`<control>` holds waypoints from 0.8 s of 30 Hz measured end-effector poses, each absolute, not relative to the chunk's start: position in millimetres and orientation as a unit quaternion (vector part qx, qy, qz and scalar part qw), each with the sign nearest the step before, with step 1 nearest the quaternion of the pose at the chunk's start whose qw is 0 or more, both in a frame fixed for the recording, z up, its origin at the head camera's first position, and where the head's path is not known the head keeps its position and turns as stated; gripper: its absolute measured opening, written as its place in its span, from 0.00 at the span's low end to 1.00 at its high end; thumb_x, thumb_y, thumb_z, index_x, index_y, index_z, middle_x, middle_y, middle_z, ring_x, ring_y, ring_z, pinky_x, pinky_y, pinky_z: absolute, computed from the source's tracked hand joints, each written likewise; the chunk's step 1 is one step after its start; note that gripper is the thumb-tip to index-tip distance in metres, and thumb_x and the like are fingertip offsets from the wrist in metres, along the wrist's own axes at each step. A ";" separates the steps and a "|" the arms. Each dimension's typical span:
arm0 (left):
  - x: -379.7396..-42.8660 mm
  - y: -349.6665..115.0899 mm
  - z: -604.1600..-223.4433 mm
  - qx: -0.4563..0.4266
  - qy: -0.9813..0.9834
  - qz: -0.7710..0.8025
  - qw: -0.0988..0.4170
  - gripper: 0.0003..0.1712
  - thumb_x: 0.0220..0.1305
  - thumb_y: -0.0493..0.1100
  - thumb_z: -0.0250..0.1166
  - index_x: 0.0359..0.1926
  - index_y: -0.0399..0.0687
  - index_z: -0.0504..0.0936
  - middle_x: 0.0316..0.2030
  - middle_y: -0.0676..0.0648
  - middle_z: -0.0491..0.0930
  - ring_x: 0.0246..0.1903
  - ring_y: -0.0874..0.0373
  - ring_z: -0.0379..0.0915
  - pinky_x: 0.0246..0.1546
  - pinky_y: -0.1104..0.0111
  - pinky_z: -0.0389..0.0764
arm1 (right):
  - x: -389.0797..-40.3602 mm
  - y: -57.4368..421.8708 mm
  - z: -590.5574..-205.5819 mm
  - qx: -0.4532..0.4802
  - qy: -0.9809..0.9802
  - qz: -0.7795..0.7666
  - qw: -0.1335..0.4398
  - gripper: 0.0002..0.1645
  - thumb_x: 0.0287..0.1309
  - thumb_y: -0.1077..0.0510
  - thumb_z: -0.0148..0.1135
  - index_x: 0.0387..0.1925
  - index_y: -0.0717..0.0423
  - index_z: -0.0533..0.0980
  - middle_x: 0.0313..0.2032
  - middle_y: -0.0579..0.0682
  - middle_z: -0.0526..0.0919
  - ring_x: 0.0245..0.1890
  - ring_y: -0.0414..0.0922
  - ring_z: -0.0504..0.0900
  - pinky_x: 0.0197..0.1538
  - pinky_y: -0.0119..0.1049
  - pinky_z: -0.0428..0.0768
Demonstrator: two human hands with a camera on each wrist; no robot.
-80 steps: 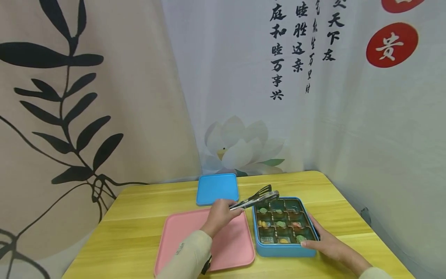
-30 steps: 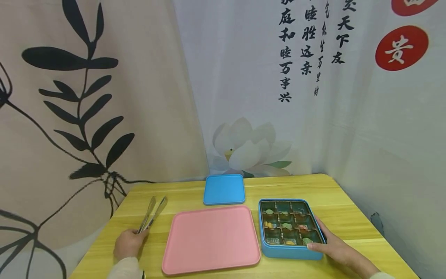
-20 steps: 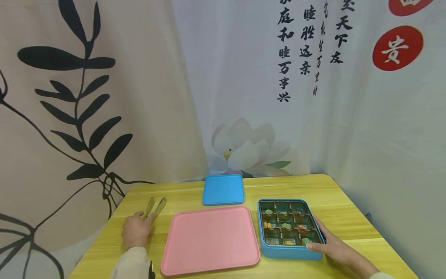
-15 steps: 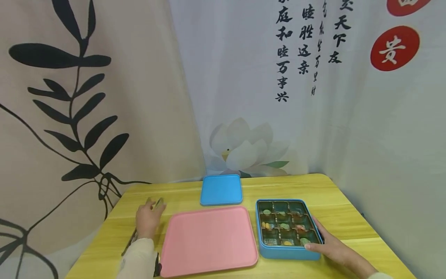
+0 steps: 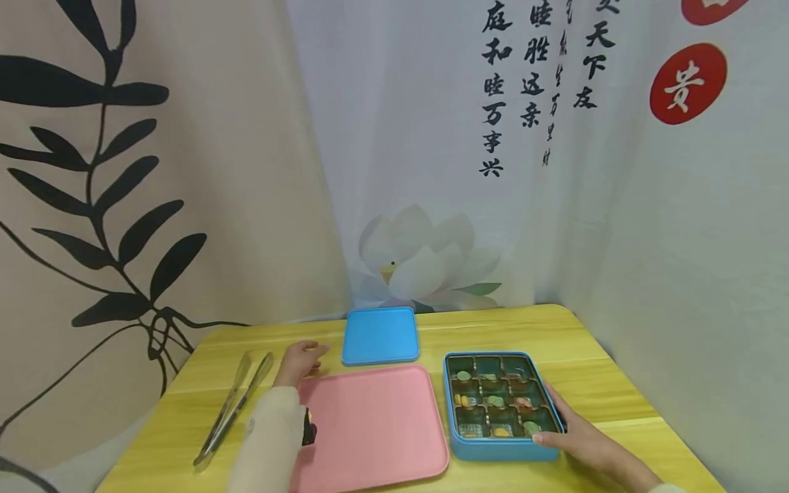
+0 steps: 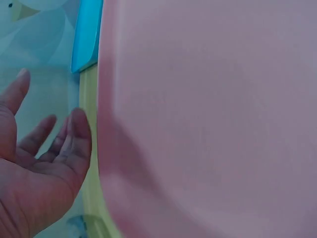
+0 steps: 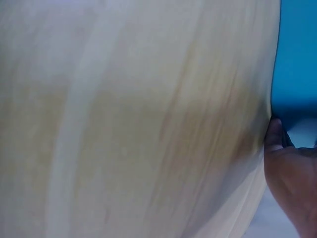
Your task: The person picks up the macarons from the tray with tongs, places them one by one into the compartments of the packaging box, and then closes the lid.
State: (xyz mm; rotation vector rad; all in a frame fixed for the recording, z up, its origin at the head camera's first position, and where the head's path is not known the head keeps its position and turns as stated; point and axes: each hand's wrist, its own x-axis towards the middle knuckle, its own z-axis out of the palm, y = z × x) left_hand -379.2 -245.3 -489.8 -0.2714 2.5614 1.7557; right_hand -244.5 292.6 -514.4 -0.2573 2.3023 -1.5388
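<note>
My left hand (image 5: 301, 361) holds nothing; its fingers are loosely bent, above the far left corner of a pink tray (image 5: 376, 431). In the left wrist view the same hand (image 6: 47, 173) hovers beside the tray's edge, apart from a flat blue lid or small tray (image 5: 381, 335). Metal tongs (image 5: 231, 411) lie spread on the table to its left. With the thumb on the front rim and fingers along the side, my right hand (image 5: 585, 438) grips a blue box (image 5: 505, 448) at its right corner. Small colored pieces, perhaps sweets, sit in the box's dark divided insert (image 5: 493, 400).
The wood-grained table (image 5: 493, 329) ends at a printed curtain (image 5: 431, 137) behind and to the right. Between box and pink tray runs a narrow strip of tabletop. The blue lid lies behind the pink tray.
My left hand carried the tongs from over the pink tray to the left side, laid them down and let go, then moved right toward the blue lid. The right hand stays on the box.
</note>
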 end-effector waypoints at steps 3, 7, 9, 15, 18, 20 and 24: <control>-386.3 -239.6 -493.7 -0.109 0.794 0.598 0.033 0.38 0.69 0.48 0.64 0.67 0.25 0.63 0.54 0.31 0.73 0.42 0.46 0.76 0.48 0.55 0.79 | -244.5 291.8 -515.8 -0.100 0.806 -0.556 0.179 0.61 0.69 0.52 0.60 0.76 0.52 0.22 0.73 0.73 0.32 0.68 0.72 0.57 0.63 0.65 0.61; -396.4 -233.3 -501.4 -0.127 0.785 0.605 0.038 0.36 0.67 0.45 0.66 0.65 0.23 0.65 0.48 0.33 0.77 0.41 0.46 0.78 0.45 0.57 0.80 | -243.9 291.2 -516.8 -0.092 0.804 -0.559 0.178 0.61 0.68 0.52 0.61 0.76 0.52 0.23 0.73 0.74 0.31 0.69 0.74 0.51 0.63 0.68 0.58; -401.9 -230.2 -506.0 -0.130 0.785 0.605 0.035 0.35 0.65 0.44 0.68 0.63 0.23 0.67 0.46 0.34 0.78 0.41 0.46 0.78 0.43 0.59 0.80 | -244.1 291.7 -517.7 -0.090 0.802 -0.562 0.179 0.61 0.68 0.53 0.61 0.76 0.53 0.23 0.73 0.74 0.31 0.68 0.74 0.54 0.63 0.68 0.58; -415.9 -220.4 -517.6 -0.127 0.796 0.591 0.029 0.30 0.61 0.39 0.71 0.58 0.25 0.73 0.41 0.36 0.80 0.36 0.49 0.78 0.37 0.62 0.80 | -243.3 293.4 -519.7 -0.100 0.798 -0.566 0.178 0.60 0.69 0.54 0.60 0.76 0.54 0.23 0.73 0.75 0.33 0.66 0.69 0.63 0.63 0.61 0.63; -421.1 -216.3 -520.8 -0.129 0.807 0.575 0.029 0.29 0.60 0.38 0.72 0.57 0.26 0.74 0.42 0.35 0.81 0.36 0.50 0.79 0.40 0.61 0.80 | -242.8 292.8 -518.4 -0.106 0.792 -0.574 0.180 0.59 0.69 0.55 0.59 0.76 0.56 0.23 0.72 0.76 0.33 0.65 0.66 0.65 0.62 0.59 0.64; -424.4 -213.9 -522.0 -0.133 0.814 0.565 0.025 0.28 0.59 0.37 0.72 0.57 0.26 0.75 0.44 0.34 0.81 0.37 0.49 0.80 0.42 0.60 0.81 | -243.0 291.7 -517.0 -0.104 0.788 -0.580 0.181 0.59 0.70 0.54 0.59 0.76 0.55 0.23 0.73 0.75 0.34 0.65 0.64 0.67 0.63 0.60 0.63; -427.9 -211.4 -523.4 -0.133 0.827 0.547 0.006 0.27 0.57 0.36 0.73 0.55 0.26 0.77 0.46 0.31 0.81 0.37 0.49 0.81 0.45 0.58 0.80 | -243.8 289.6 -515.2 -0.094 0.792 -0.577 0.176 0.59 0.69 0.53 0.59 0.76 0.54 0.23 0.73 0.74 0.37 0.65 0.63 0.67 0.64 0.64 0.61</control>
